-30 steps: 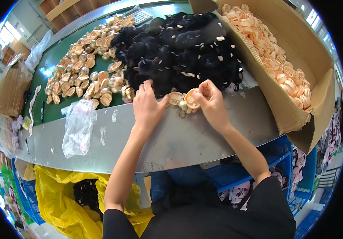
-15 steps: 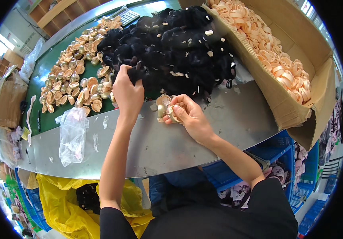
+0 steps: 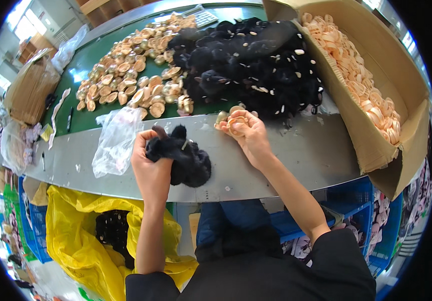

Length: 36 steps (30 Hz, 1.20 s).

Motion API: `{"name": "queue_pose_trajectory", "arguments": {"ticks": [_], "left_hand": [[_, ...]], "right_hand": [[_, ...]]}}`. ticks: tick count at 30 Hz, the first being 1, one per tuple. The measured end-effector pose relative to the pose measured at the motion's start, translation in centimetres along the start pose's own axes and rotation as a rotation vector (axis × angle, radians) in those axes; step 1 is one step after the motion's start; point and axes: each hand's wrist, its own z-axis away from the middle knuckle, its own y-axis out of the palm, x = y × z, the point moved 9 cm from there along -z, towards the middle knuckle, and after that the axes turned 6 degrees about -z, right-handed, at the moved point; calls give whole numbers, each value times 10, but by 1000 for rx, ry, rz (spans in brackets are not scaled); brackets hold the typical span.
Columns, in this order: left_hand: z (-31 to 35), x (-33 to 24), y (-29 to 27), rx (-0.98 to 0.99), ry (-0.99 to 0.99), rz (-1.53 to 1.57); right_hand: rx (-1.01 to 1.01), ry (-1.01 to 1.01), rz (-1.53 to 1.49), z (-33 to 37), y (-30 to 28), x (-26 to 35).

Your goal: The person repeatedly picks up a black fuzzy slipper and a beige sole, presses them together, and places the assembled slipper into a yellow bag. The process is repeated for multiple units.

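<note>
My left hand (image 3: pixel 150 173) is closed round one end of a small black plush toy (image 3: pixel 191 163), just above the near part of the metal table edge. The toy's fluffy body hangs out to the right of my fingers, with a thin pale tag or strip on it. Between the thumb and fingers of my right hand (image 3: pixel 255 139) is a peach plastic half-shell (image 3: pixel 237 125), its hollow rim showing. Right beside those fingertips is a gold rounded shell (image 3: pixel 221 117); whether I also hold it cannot be told. Beyond lies a big heap of black plush toys (image 3: pixel 246 65).
Peach-lined gold half-shells (image 3: pixel 125 75) are piled on the green mat. A clear plastic bag (image 3: pixel 118 143) lies left of my left hand. At right stands a cardboard box (image 3: pixel 356 108) of peach plastic bands (image 3: pixel 346 62). A yellow bag (image 3: pixel 83 236) hangs open below the table edge.
My left hand has drawn one black plush toy from the heap toward me. My right hand has shifted slightly up and right, still holding the half-shell. The view has tilted a little.
</note>
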Motion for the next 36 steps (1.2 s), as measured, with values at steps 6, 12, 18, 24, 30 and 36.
{"name": "queue_pose_trajectory", "arguments": {"ticks": [6, 12, 18, 24, 30, 36], "left_hand": [[34, 6, -36, 34, -48, -34], [15, 45, -39, 299, -51, -313], [-2, 24, -21, 17, 470, -961], [25, 9, 26, 183, 343, -461], [5, 34, 123, 526, 712, -743], [9, 49, 147, 543, 691, -742]], "right_hand": [[24, -79, 119, 3, 10, -2], [29, -64, 188, 6, 16, -7], [1, -99, 384, 10, 9, 0], [22, -47, 482, 16, -9, -8], [89, 71, 428, 28, -1, -11], [-6, -43, 324, 35, -7, 5]]}}
